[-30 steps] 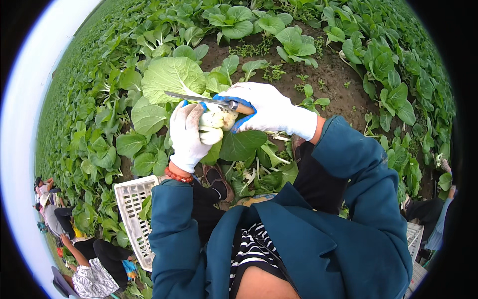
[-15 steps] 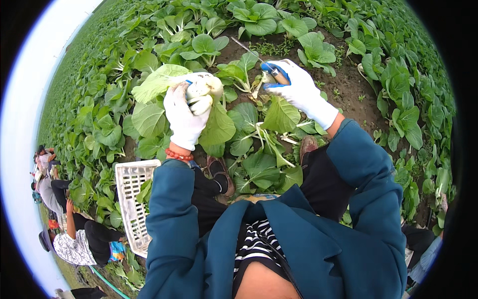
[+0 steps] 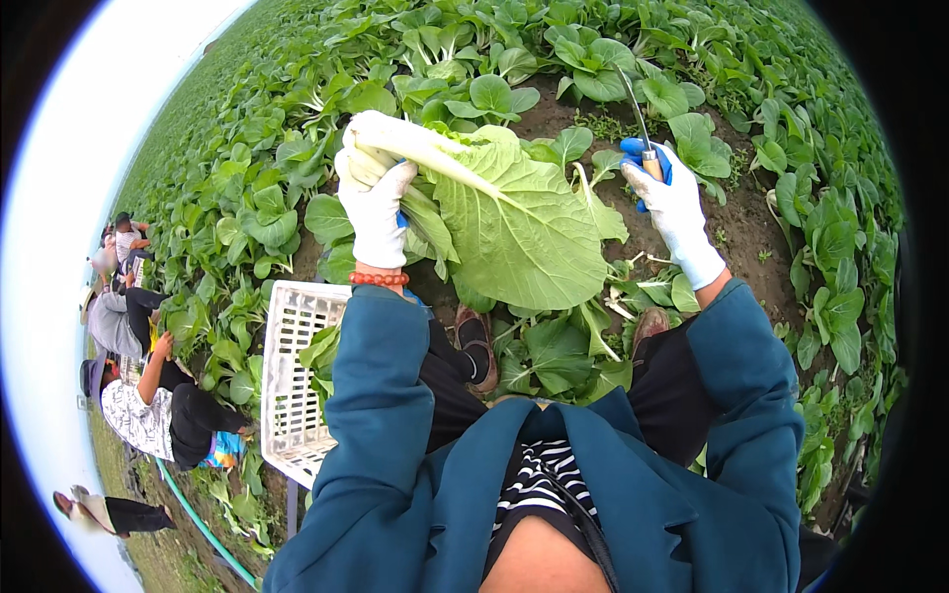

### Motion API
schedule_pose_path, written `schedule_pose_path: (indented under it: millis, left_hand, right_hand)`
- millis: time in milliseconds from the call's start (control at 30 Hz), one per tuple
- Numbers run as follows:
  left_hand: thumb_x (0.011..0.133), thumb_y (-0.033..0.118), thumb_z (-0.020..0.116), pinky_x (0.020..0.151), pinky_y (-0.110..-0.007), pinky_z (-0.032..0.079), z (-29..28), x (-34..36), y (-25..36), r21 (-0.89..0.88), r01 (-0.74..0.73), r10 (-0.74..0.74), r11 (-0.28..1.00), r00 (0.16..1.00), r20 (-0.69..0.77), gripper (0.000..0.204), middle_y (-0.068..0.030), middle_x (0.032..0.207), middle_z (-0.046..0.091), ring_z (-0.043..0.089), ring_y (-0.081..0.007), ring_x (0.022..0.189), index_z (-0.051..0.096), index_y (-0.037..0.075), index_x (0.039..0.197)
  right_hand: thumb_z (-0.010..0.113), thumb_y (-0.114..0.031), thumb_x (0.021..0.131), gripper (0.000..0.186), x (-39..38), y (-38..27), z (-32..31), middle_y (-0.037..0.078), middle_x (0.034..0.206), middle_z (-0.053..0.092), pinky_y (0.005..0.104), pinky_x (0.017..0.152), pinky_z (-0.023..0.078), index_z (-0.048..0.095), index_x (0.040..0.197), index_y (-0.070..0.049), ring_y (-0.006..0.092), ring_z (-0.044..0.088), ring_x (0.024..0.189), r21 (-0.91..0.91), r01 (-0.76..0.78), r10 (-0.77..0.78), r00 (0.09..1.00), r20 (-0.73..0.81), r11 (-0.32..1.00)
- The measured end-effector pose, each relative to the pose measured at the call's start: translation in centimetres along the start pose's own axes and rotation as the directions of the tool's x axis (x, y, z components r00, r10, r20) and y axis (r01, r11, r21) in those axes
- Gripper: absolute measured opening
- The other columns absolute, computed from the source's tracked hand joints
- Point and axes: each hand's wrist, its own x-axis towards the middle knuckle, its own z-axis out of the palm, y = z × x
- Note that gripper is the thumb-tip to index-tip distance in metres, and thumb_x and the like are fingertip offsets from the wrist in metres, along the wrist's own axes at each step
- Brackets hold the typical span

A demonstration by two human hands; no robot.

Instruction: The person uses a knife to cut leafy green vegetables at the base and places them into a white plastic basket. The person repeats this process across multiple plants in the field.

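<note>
My left hand, in a white glove, grips a head of leafy greens by its pale stalk end, its base toward the upper left and a broad light-green leaf spreading out to the right. My right hand, in a white and blue glove, is closed on the wooden handle of a knife, whose blade points up, apart from the greens. Below my left hand, partly behind my sleeve, lies a white slotted crate with some leaves at its edge. My shoes show among leaves beneath my hands.
Rows of leafy plants surround me, with bare soil at the upper right. Co-workers crouch along the left, the nearest in a patterned top; another person is farther back. A green hose runs along the lower left.
The knife has moved up and right, away from the greens, its blade turned upright. The greens are turned so the stalk base is at upper left and the big leaf hangs rightward.
</note>
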Motion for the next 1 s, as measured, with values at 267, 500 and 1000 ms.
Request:
schedule_pose_path:
  millis: [267,500,1000]
  left_hand:
    - [0.073,-0.008,0.076,0.081,-0.028,0.055,-0.6,1.0,0.4,0.113,0.067,-0.072,0.991,0.996,0.045,0.05,-0.0064,0.106,0.064,0.064,-0.0148,0.09,0.056,0.003,0.117]
    - [0.069,0.01,0.083,0.085,-0.031,0.052,2.5,-1.0,-2.7,0.421,0.082,-0.221,0.903,0.931,0.291,0.061,-0.009,0.11,0.062,0.06,-0.0158,0.096,0.053,0.001,0.122]
    - [0.067,0.025,0.08,0.08,-0.043,0.052,7.2,-4.1,-3.1,0.748,-0.494,0.041,0.443,0.845,0.534,0.063,-0.017,0.107,0.062,0.064,-0.0362,0.092,0.054,0.005,0.12]
  right_hand:
    - [0.074,-0.016,0.087,0.036,-0.2,-1.0,0.3,0.0,0.095,0.067,0.0204,0.065,0.048,0.067,0.12,-0.005,0.0047,0.057,0.076,0.1,0.077,-0.082,0.996,0.044,0.992]
    - [0.076,-0.004,0.085,0.045,0.2,-2.6,5.3,0.005,0.109,0.069,0.023,0.074,0.054,0.062,0.127,-0.005,0.0091,0.065,0.089,0.402,0.01,-0.124,0.958,0.257,0.916]
    - [0.077,-0.006,0.071,0.062,-0.5,-0.7,7.5,0.005,0.12,0.065,0.0301,0.096,0.049,0.059,0.131,-0.008,0.0144,0.061,0.105,0.078,0.357,-0.365,0.919,0.151,0.931]
